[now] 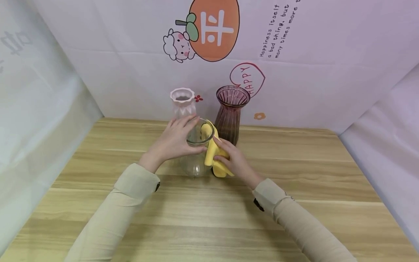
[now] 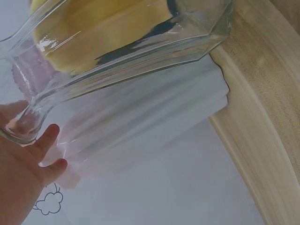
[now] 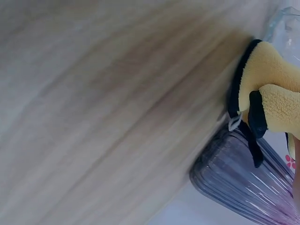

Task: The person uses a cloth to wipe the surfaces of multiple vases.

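A clear glass vase (image 1: 195, 166) stands upright near the middle of the table. My left hand (image 1: 173, 140) grips its neck just under the rim, thumb in front and fingers behind. In my right hand (image 1: 236, 162) is a bunched yellow cleaning cloth (image 1: 212, 151), held against the vase's right side. Black edging and a small grey loop show on the cloth (image 3: 269, 84) in the right wrist view. Through the glass (image 2: 140, 61) in the left wrist view the cloth appears as a yellow mass. Whether any of it lies inside the rim, I cannot tell.
Behind my left hand stands a pale pink vase (image 1: 183, 105) with a scalloped rim. A purple ribbed glass vase (image 1: 229, 120) stands just behind the cloth, close to the right hand. A printed white backdrop (image 1: 131, 87) rises along the rear edge of the wooden table (image 1: 196, 211).
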Tool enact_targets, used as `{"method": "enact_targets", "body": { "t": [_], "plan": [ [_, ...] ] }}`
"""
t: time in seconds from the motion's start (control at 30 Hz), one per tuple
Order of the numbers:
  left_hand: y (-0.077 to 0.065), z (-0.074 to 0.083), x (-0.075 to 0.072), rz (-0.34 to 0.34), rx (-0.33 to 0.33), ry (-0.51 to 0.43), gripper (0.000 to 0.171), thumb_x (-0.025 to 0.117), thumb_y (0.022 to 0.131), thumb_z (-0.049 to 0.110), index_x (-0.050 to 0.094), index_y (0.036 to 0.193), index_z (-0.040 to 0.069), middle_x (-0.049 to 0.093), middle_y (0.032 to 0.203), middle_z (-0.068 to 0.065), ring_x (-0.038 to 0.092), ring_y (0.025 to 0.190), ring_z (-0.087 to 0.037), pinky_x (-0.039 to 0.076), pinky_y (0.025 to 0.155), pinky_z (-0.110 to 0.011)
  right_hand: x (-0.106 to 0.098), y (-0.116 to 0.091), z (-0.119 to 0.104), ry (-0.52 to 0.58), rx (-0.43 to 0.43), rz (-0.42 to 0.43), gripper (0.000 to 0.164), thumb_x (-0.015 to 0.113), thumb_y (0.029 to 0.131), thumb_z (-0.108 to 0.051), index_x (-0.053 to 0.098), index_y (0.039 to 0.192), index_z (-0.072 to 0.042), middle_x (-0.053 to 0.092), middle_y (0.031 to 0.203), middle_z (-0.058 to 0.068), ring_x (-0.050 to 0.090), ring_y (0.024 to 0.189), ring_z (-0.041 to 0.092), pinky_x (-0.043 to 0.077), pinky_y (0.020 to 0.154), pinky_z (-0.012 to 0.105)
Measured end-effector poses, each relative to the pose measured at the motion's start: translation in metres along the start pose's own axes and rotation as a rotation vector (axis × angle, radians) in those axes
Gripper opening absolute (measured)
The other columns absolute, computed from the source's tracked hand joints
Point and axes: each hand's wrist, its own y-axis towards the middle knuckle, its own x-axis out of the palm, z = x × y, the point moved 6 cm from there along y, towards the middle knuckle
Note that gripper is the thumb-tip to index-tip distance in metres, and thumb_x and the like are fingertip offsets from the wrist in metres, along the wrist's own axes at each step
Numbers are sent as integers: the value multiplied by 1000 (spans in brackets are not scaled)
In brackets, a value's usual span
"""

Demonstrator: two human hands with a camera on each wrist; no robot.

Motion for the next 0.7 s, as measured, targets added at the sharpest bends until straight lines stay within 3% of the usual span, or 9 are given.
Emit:
{"method": "enact_targets", "body": {
  "t": [0.2,0.37,0.7],
  "plan": [
    [1,1,-2,9,-5,30,93,65,78,62,34,148,9,30,156,-10,31,142,-36,11,120,-59,5,-7,7,-40,25,-50,63,68,85,-10,44,143,-7,52,135,25,56,120,39,50,98,47],
    [1,1,-2,-19,-47,35,95,58,81,66,28,151,10,26,158,-9,28,144,-34,9,120,-58,9,-11,9,-56,66,-108,62,67,87,-10,43,144,-10,50,136,25,57,119,39,52,96,46],
    [-3,1,-2,-30,-111,38,92,50,86,66,23,152,8,21,160,-11,26,145,-36,14,120,-56,8,-11,6,-78,68,-112,61,67,86,-8,45,143,-14,50,136,26,58,117,39,54,93,44]
  ]
}}
